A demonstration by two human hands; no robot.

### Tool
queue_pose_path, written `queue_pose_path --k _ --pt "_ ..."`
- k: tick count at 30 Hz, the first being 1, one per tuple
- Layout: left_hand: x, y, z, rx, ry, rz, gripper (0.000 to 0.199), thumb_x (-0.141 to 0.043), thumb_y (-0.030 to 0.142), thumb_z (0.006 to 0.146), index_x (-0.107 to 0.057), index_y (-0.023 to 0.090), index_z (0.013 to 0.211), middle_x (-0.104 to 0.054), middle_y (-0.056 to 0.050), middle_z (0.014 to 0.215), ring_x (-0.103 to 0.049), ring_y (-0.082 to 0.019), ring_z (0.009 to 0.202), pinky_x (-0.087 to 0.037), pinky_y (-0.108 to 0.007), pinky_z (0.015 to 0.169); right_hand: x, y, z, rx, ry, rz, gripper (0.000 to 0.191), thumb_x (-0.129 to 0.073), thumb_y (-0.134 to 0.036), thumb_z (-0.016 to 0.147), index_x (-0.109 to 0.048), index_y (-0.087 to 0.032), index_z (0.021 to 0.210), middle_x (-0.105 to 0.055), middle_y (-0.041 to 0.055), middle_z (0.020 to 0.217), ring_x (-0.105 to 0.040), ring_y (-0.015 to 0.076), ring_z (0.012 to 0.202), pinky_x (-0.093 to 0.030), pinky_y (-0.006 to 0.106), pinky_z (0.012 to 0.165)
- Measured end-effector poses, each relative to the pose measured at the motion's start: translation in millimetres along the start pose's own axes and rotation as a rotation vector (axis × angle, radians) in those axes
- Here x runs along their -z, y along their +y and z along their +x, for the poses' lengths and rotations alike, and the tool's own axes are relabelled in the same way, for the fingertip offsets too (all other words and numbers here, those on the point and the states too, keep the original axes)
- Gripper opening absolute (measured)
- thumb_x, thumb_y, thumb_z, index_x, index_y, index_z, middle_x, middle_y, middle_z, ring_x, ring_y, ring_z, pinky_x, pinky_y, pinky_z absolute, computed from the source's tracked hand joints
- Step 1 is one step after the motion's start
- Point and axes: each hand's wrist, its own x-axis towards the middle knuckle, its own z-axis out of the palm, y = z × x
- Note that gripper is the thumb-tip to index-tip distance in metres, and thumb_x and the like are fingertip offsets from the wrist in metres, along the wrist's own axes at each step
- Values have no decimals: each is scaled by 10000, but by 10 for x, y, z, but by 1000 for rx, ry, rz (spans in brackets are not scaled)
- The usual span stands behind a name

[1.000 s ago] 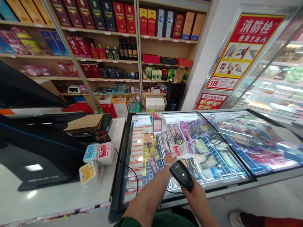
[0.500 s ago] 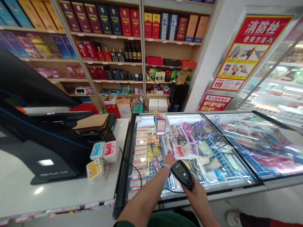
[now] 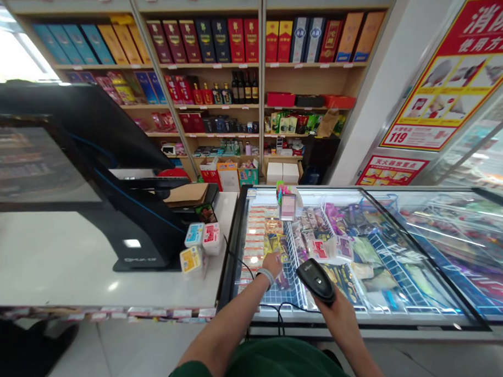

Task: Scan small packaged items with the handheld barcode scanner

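Note:
My right hand [image 3: 338,312] is wrapped round the handle of a black barcode scanner [image 3: 316,280], whose head points up and left over the freezer. My left hand [image 3: 272,264], with a pale band on the wrist, hovers over the freezer glass with its fingers loosely bent and nothing seen in them. Ahead and right of it, two clear tubs, one with a red label [image 3: 318,248] and one with a purple label [image 3: 344,248], sit side by side on the glass. On the counter stand similar tubs with blue [image 3: 194,234], red [image 3: 211,234] and yellow labels [image 3: 190,259].
The glass-topped chest freezer [image 3: 240,232] holds packets in wire baskets. Left of it, a black cash-register terminal [image 3: 151,229] stands on the white counter [image 3: 149,295]. A black cable [image 3: 280,316] runs across the freezer's front. Shelves [image 3: 214,65] of boxes and bottles stand behind.
My left hand has drawn back leftward, away from the red- and purple-labelled tubs. The scanner stays in my right hand. The view has turned left, showing more of the terminal.

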Motion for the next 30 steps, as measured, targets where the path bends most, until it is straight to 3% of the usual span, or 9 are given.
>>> queue_pose_path --k 8,17,20,23,27,30 --pt "576 -93 -359 -151 160 206 315 -610 106 709 -687 153 1012 -650 -139 1107 -554 -256 1122 -353 -370 1046 -90 -44 43 38 -38 2 369 -551 -393 744 -622 -179 1037 -726 72 892 -688 269 858 -523 352 729" --pt "1385 221 -714 -267 418 571 371 -476 155 833 -617 203 1173 -602 -92 1234 -523 -228 1164 -373 -370 1027 -182 -80 48 84 -58 -4 332 -541 -350 766 -599 -186 1049 -711 75 912 -673 265 868 -507 346 735" --pt "1589 295 -744 -221 573 733 423 -437 191 866 -556 194 1272 -538 -104 1335 -460 -243 1249 -337 -395 1058 -192 -107 39 63 -72 2 315 -537 -322 770 -591 -183 1048 -710 75 920 -674 259 864 -502 335 727" --pt "1753 286 -697 -145 654 894 514 -423 218 873 -451 173 1384 -413 -120 1464 -342 -265 1355 -291 -449 1088 -198 -136 28 51 -63 13 314 -537 -302 764 -593 -187 1050 -713 72 923 -678 260 864 -503 329 719" --pt "1896 162 -567 -45 628 1065 622 -437 285 871 -321 136 1465 -305 -152 1527 -182 -308 1428 -273 -573 1065 -198 -162 30 60 -45 43 292 -525 -268 760 -605 -196 1032 -715 69 904 -681 254 857 -505 322 717" --pt "1948 70 -506 16 570 1143 614 -445 292 869 -341 152 1458 -318 -151 1522 -196 -314 1423 -268 -599 1053 -200 -173 33 60 -38 78 310 -530 -249 741 -605 -197 1037 -715 69 918 -680 249 864 -507 326 742"
